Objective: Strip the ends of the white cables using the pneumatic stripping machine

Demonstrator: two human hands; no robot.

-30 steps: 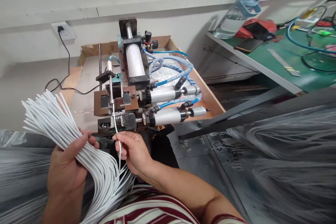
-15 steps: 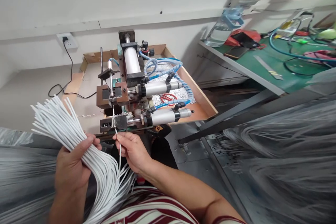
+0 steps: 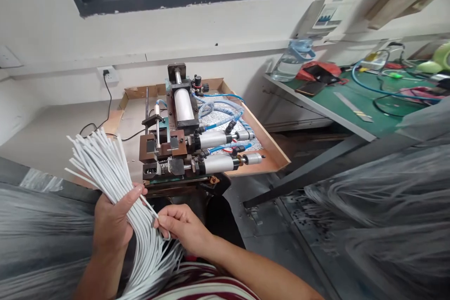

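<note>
My left hand (image 3: pixel 114 218) is wrapped round a thick bundle of white cables (image 3: pixel 105 168) whose ends fan up and to the left. My right hand (image 3: pixel 181 227) pinches a single white cable (image 3: pixel 151 209) next to the bundle, just below the front of a small pneumatic machine (image 3: pixel 183 143). The machine has brown clamp blocks, silver cylinders and blue air hoses, and it sits on a brown wooden tray (image 3: pixel 267 150).
A green-topped bench (image 3: pixel 351 103) at the right carries a water jug (image 3: pixel 290 63), a phone, a blue hose and tools. A black cord runs to a wall socket (image 3: pixel 107 75). Heaps of grey-white cables lie at the left (image 3: pixel 38 234) and right (image 3: pixel 379 215).
My right hand has drawn the single cable back out of the machine's front and down toward the bundle. The view has tilted up, so a window frame now shows.
</note>
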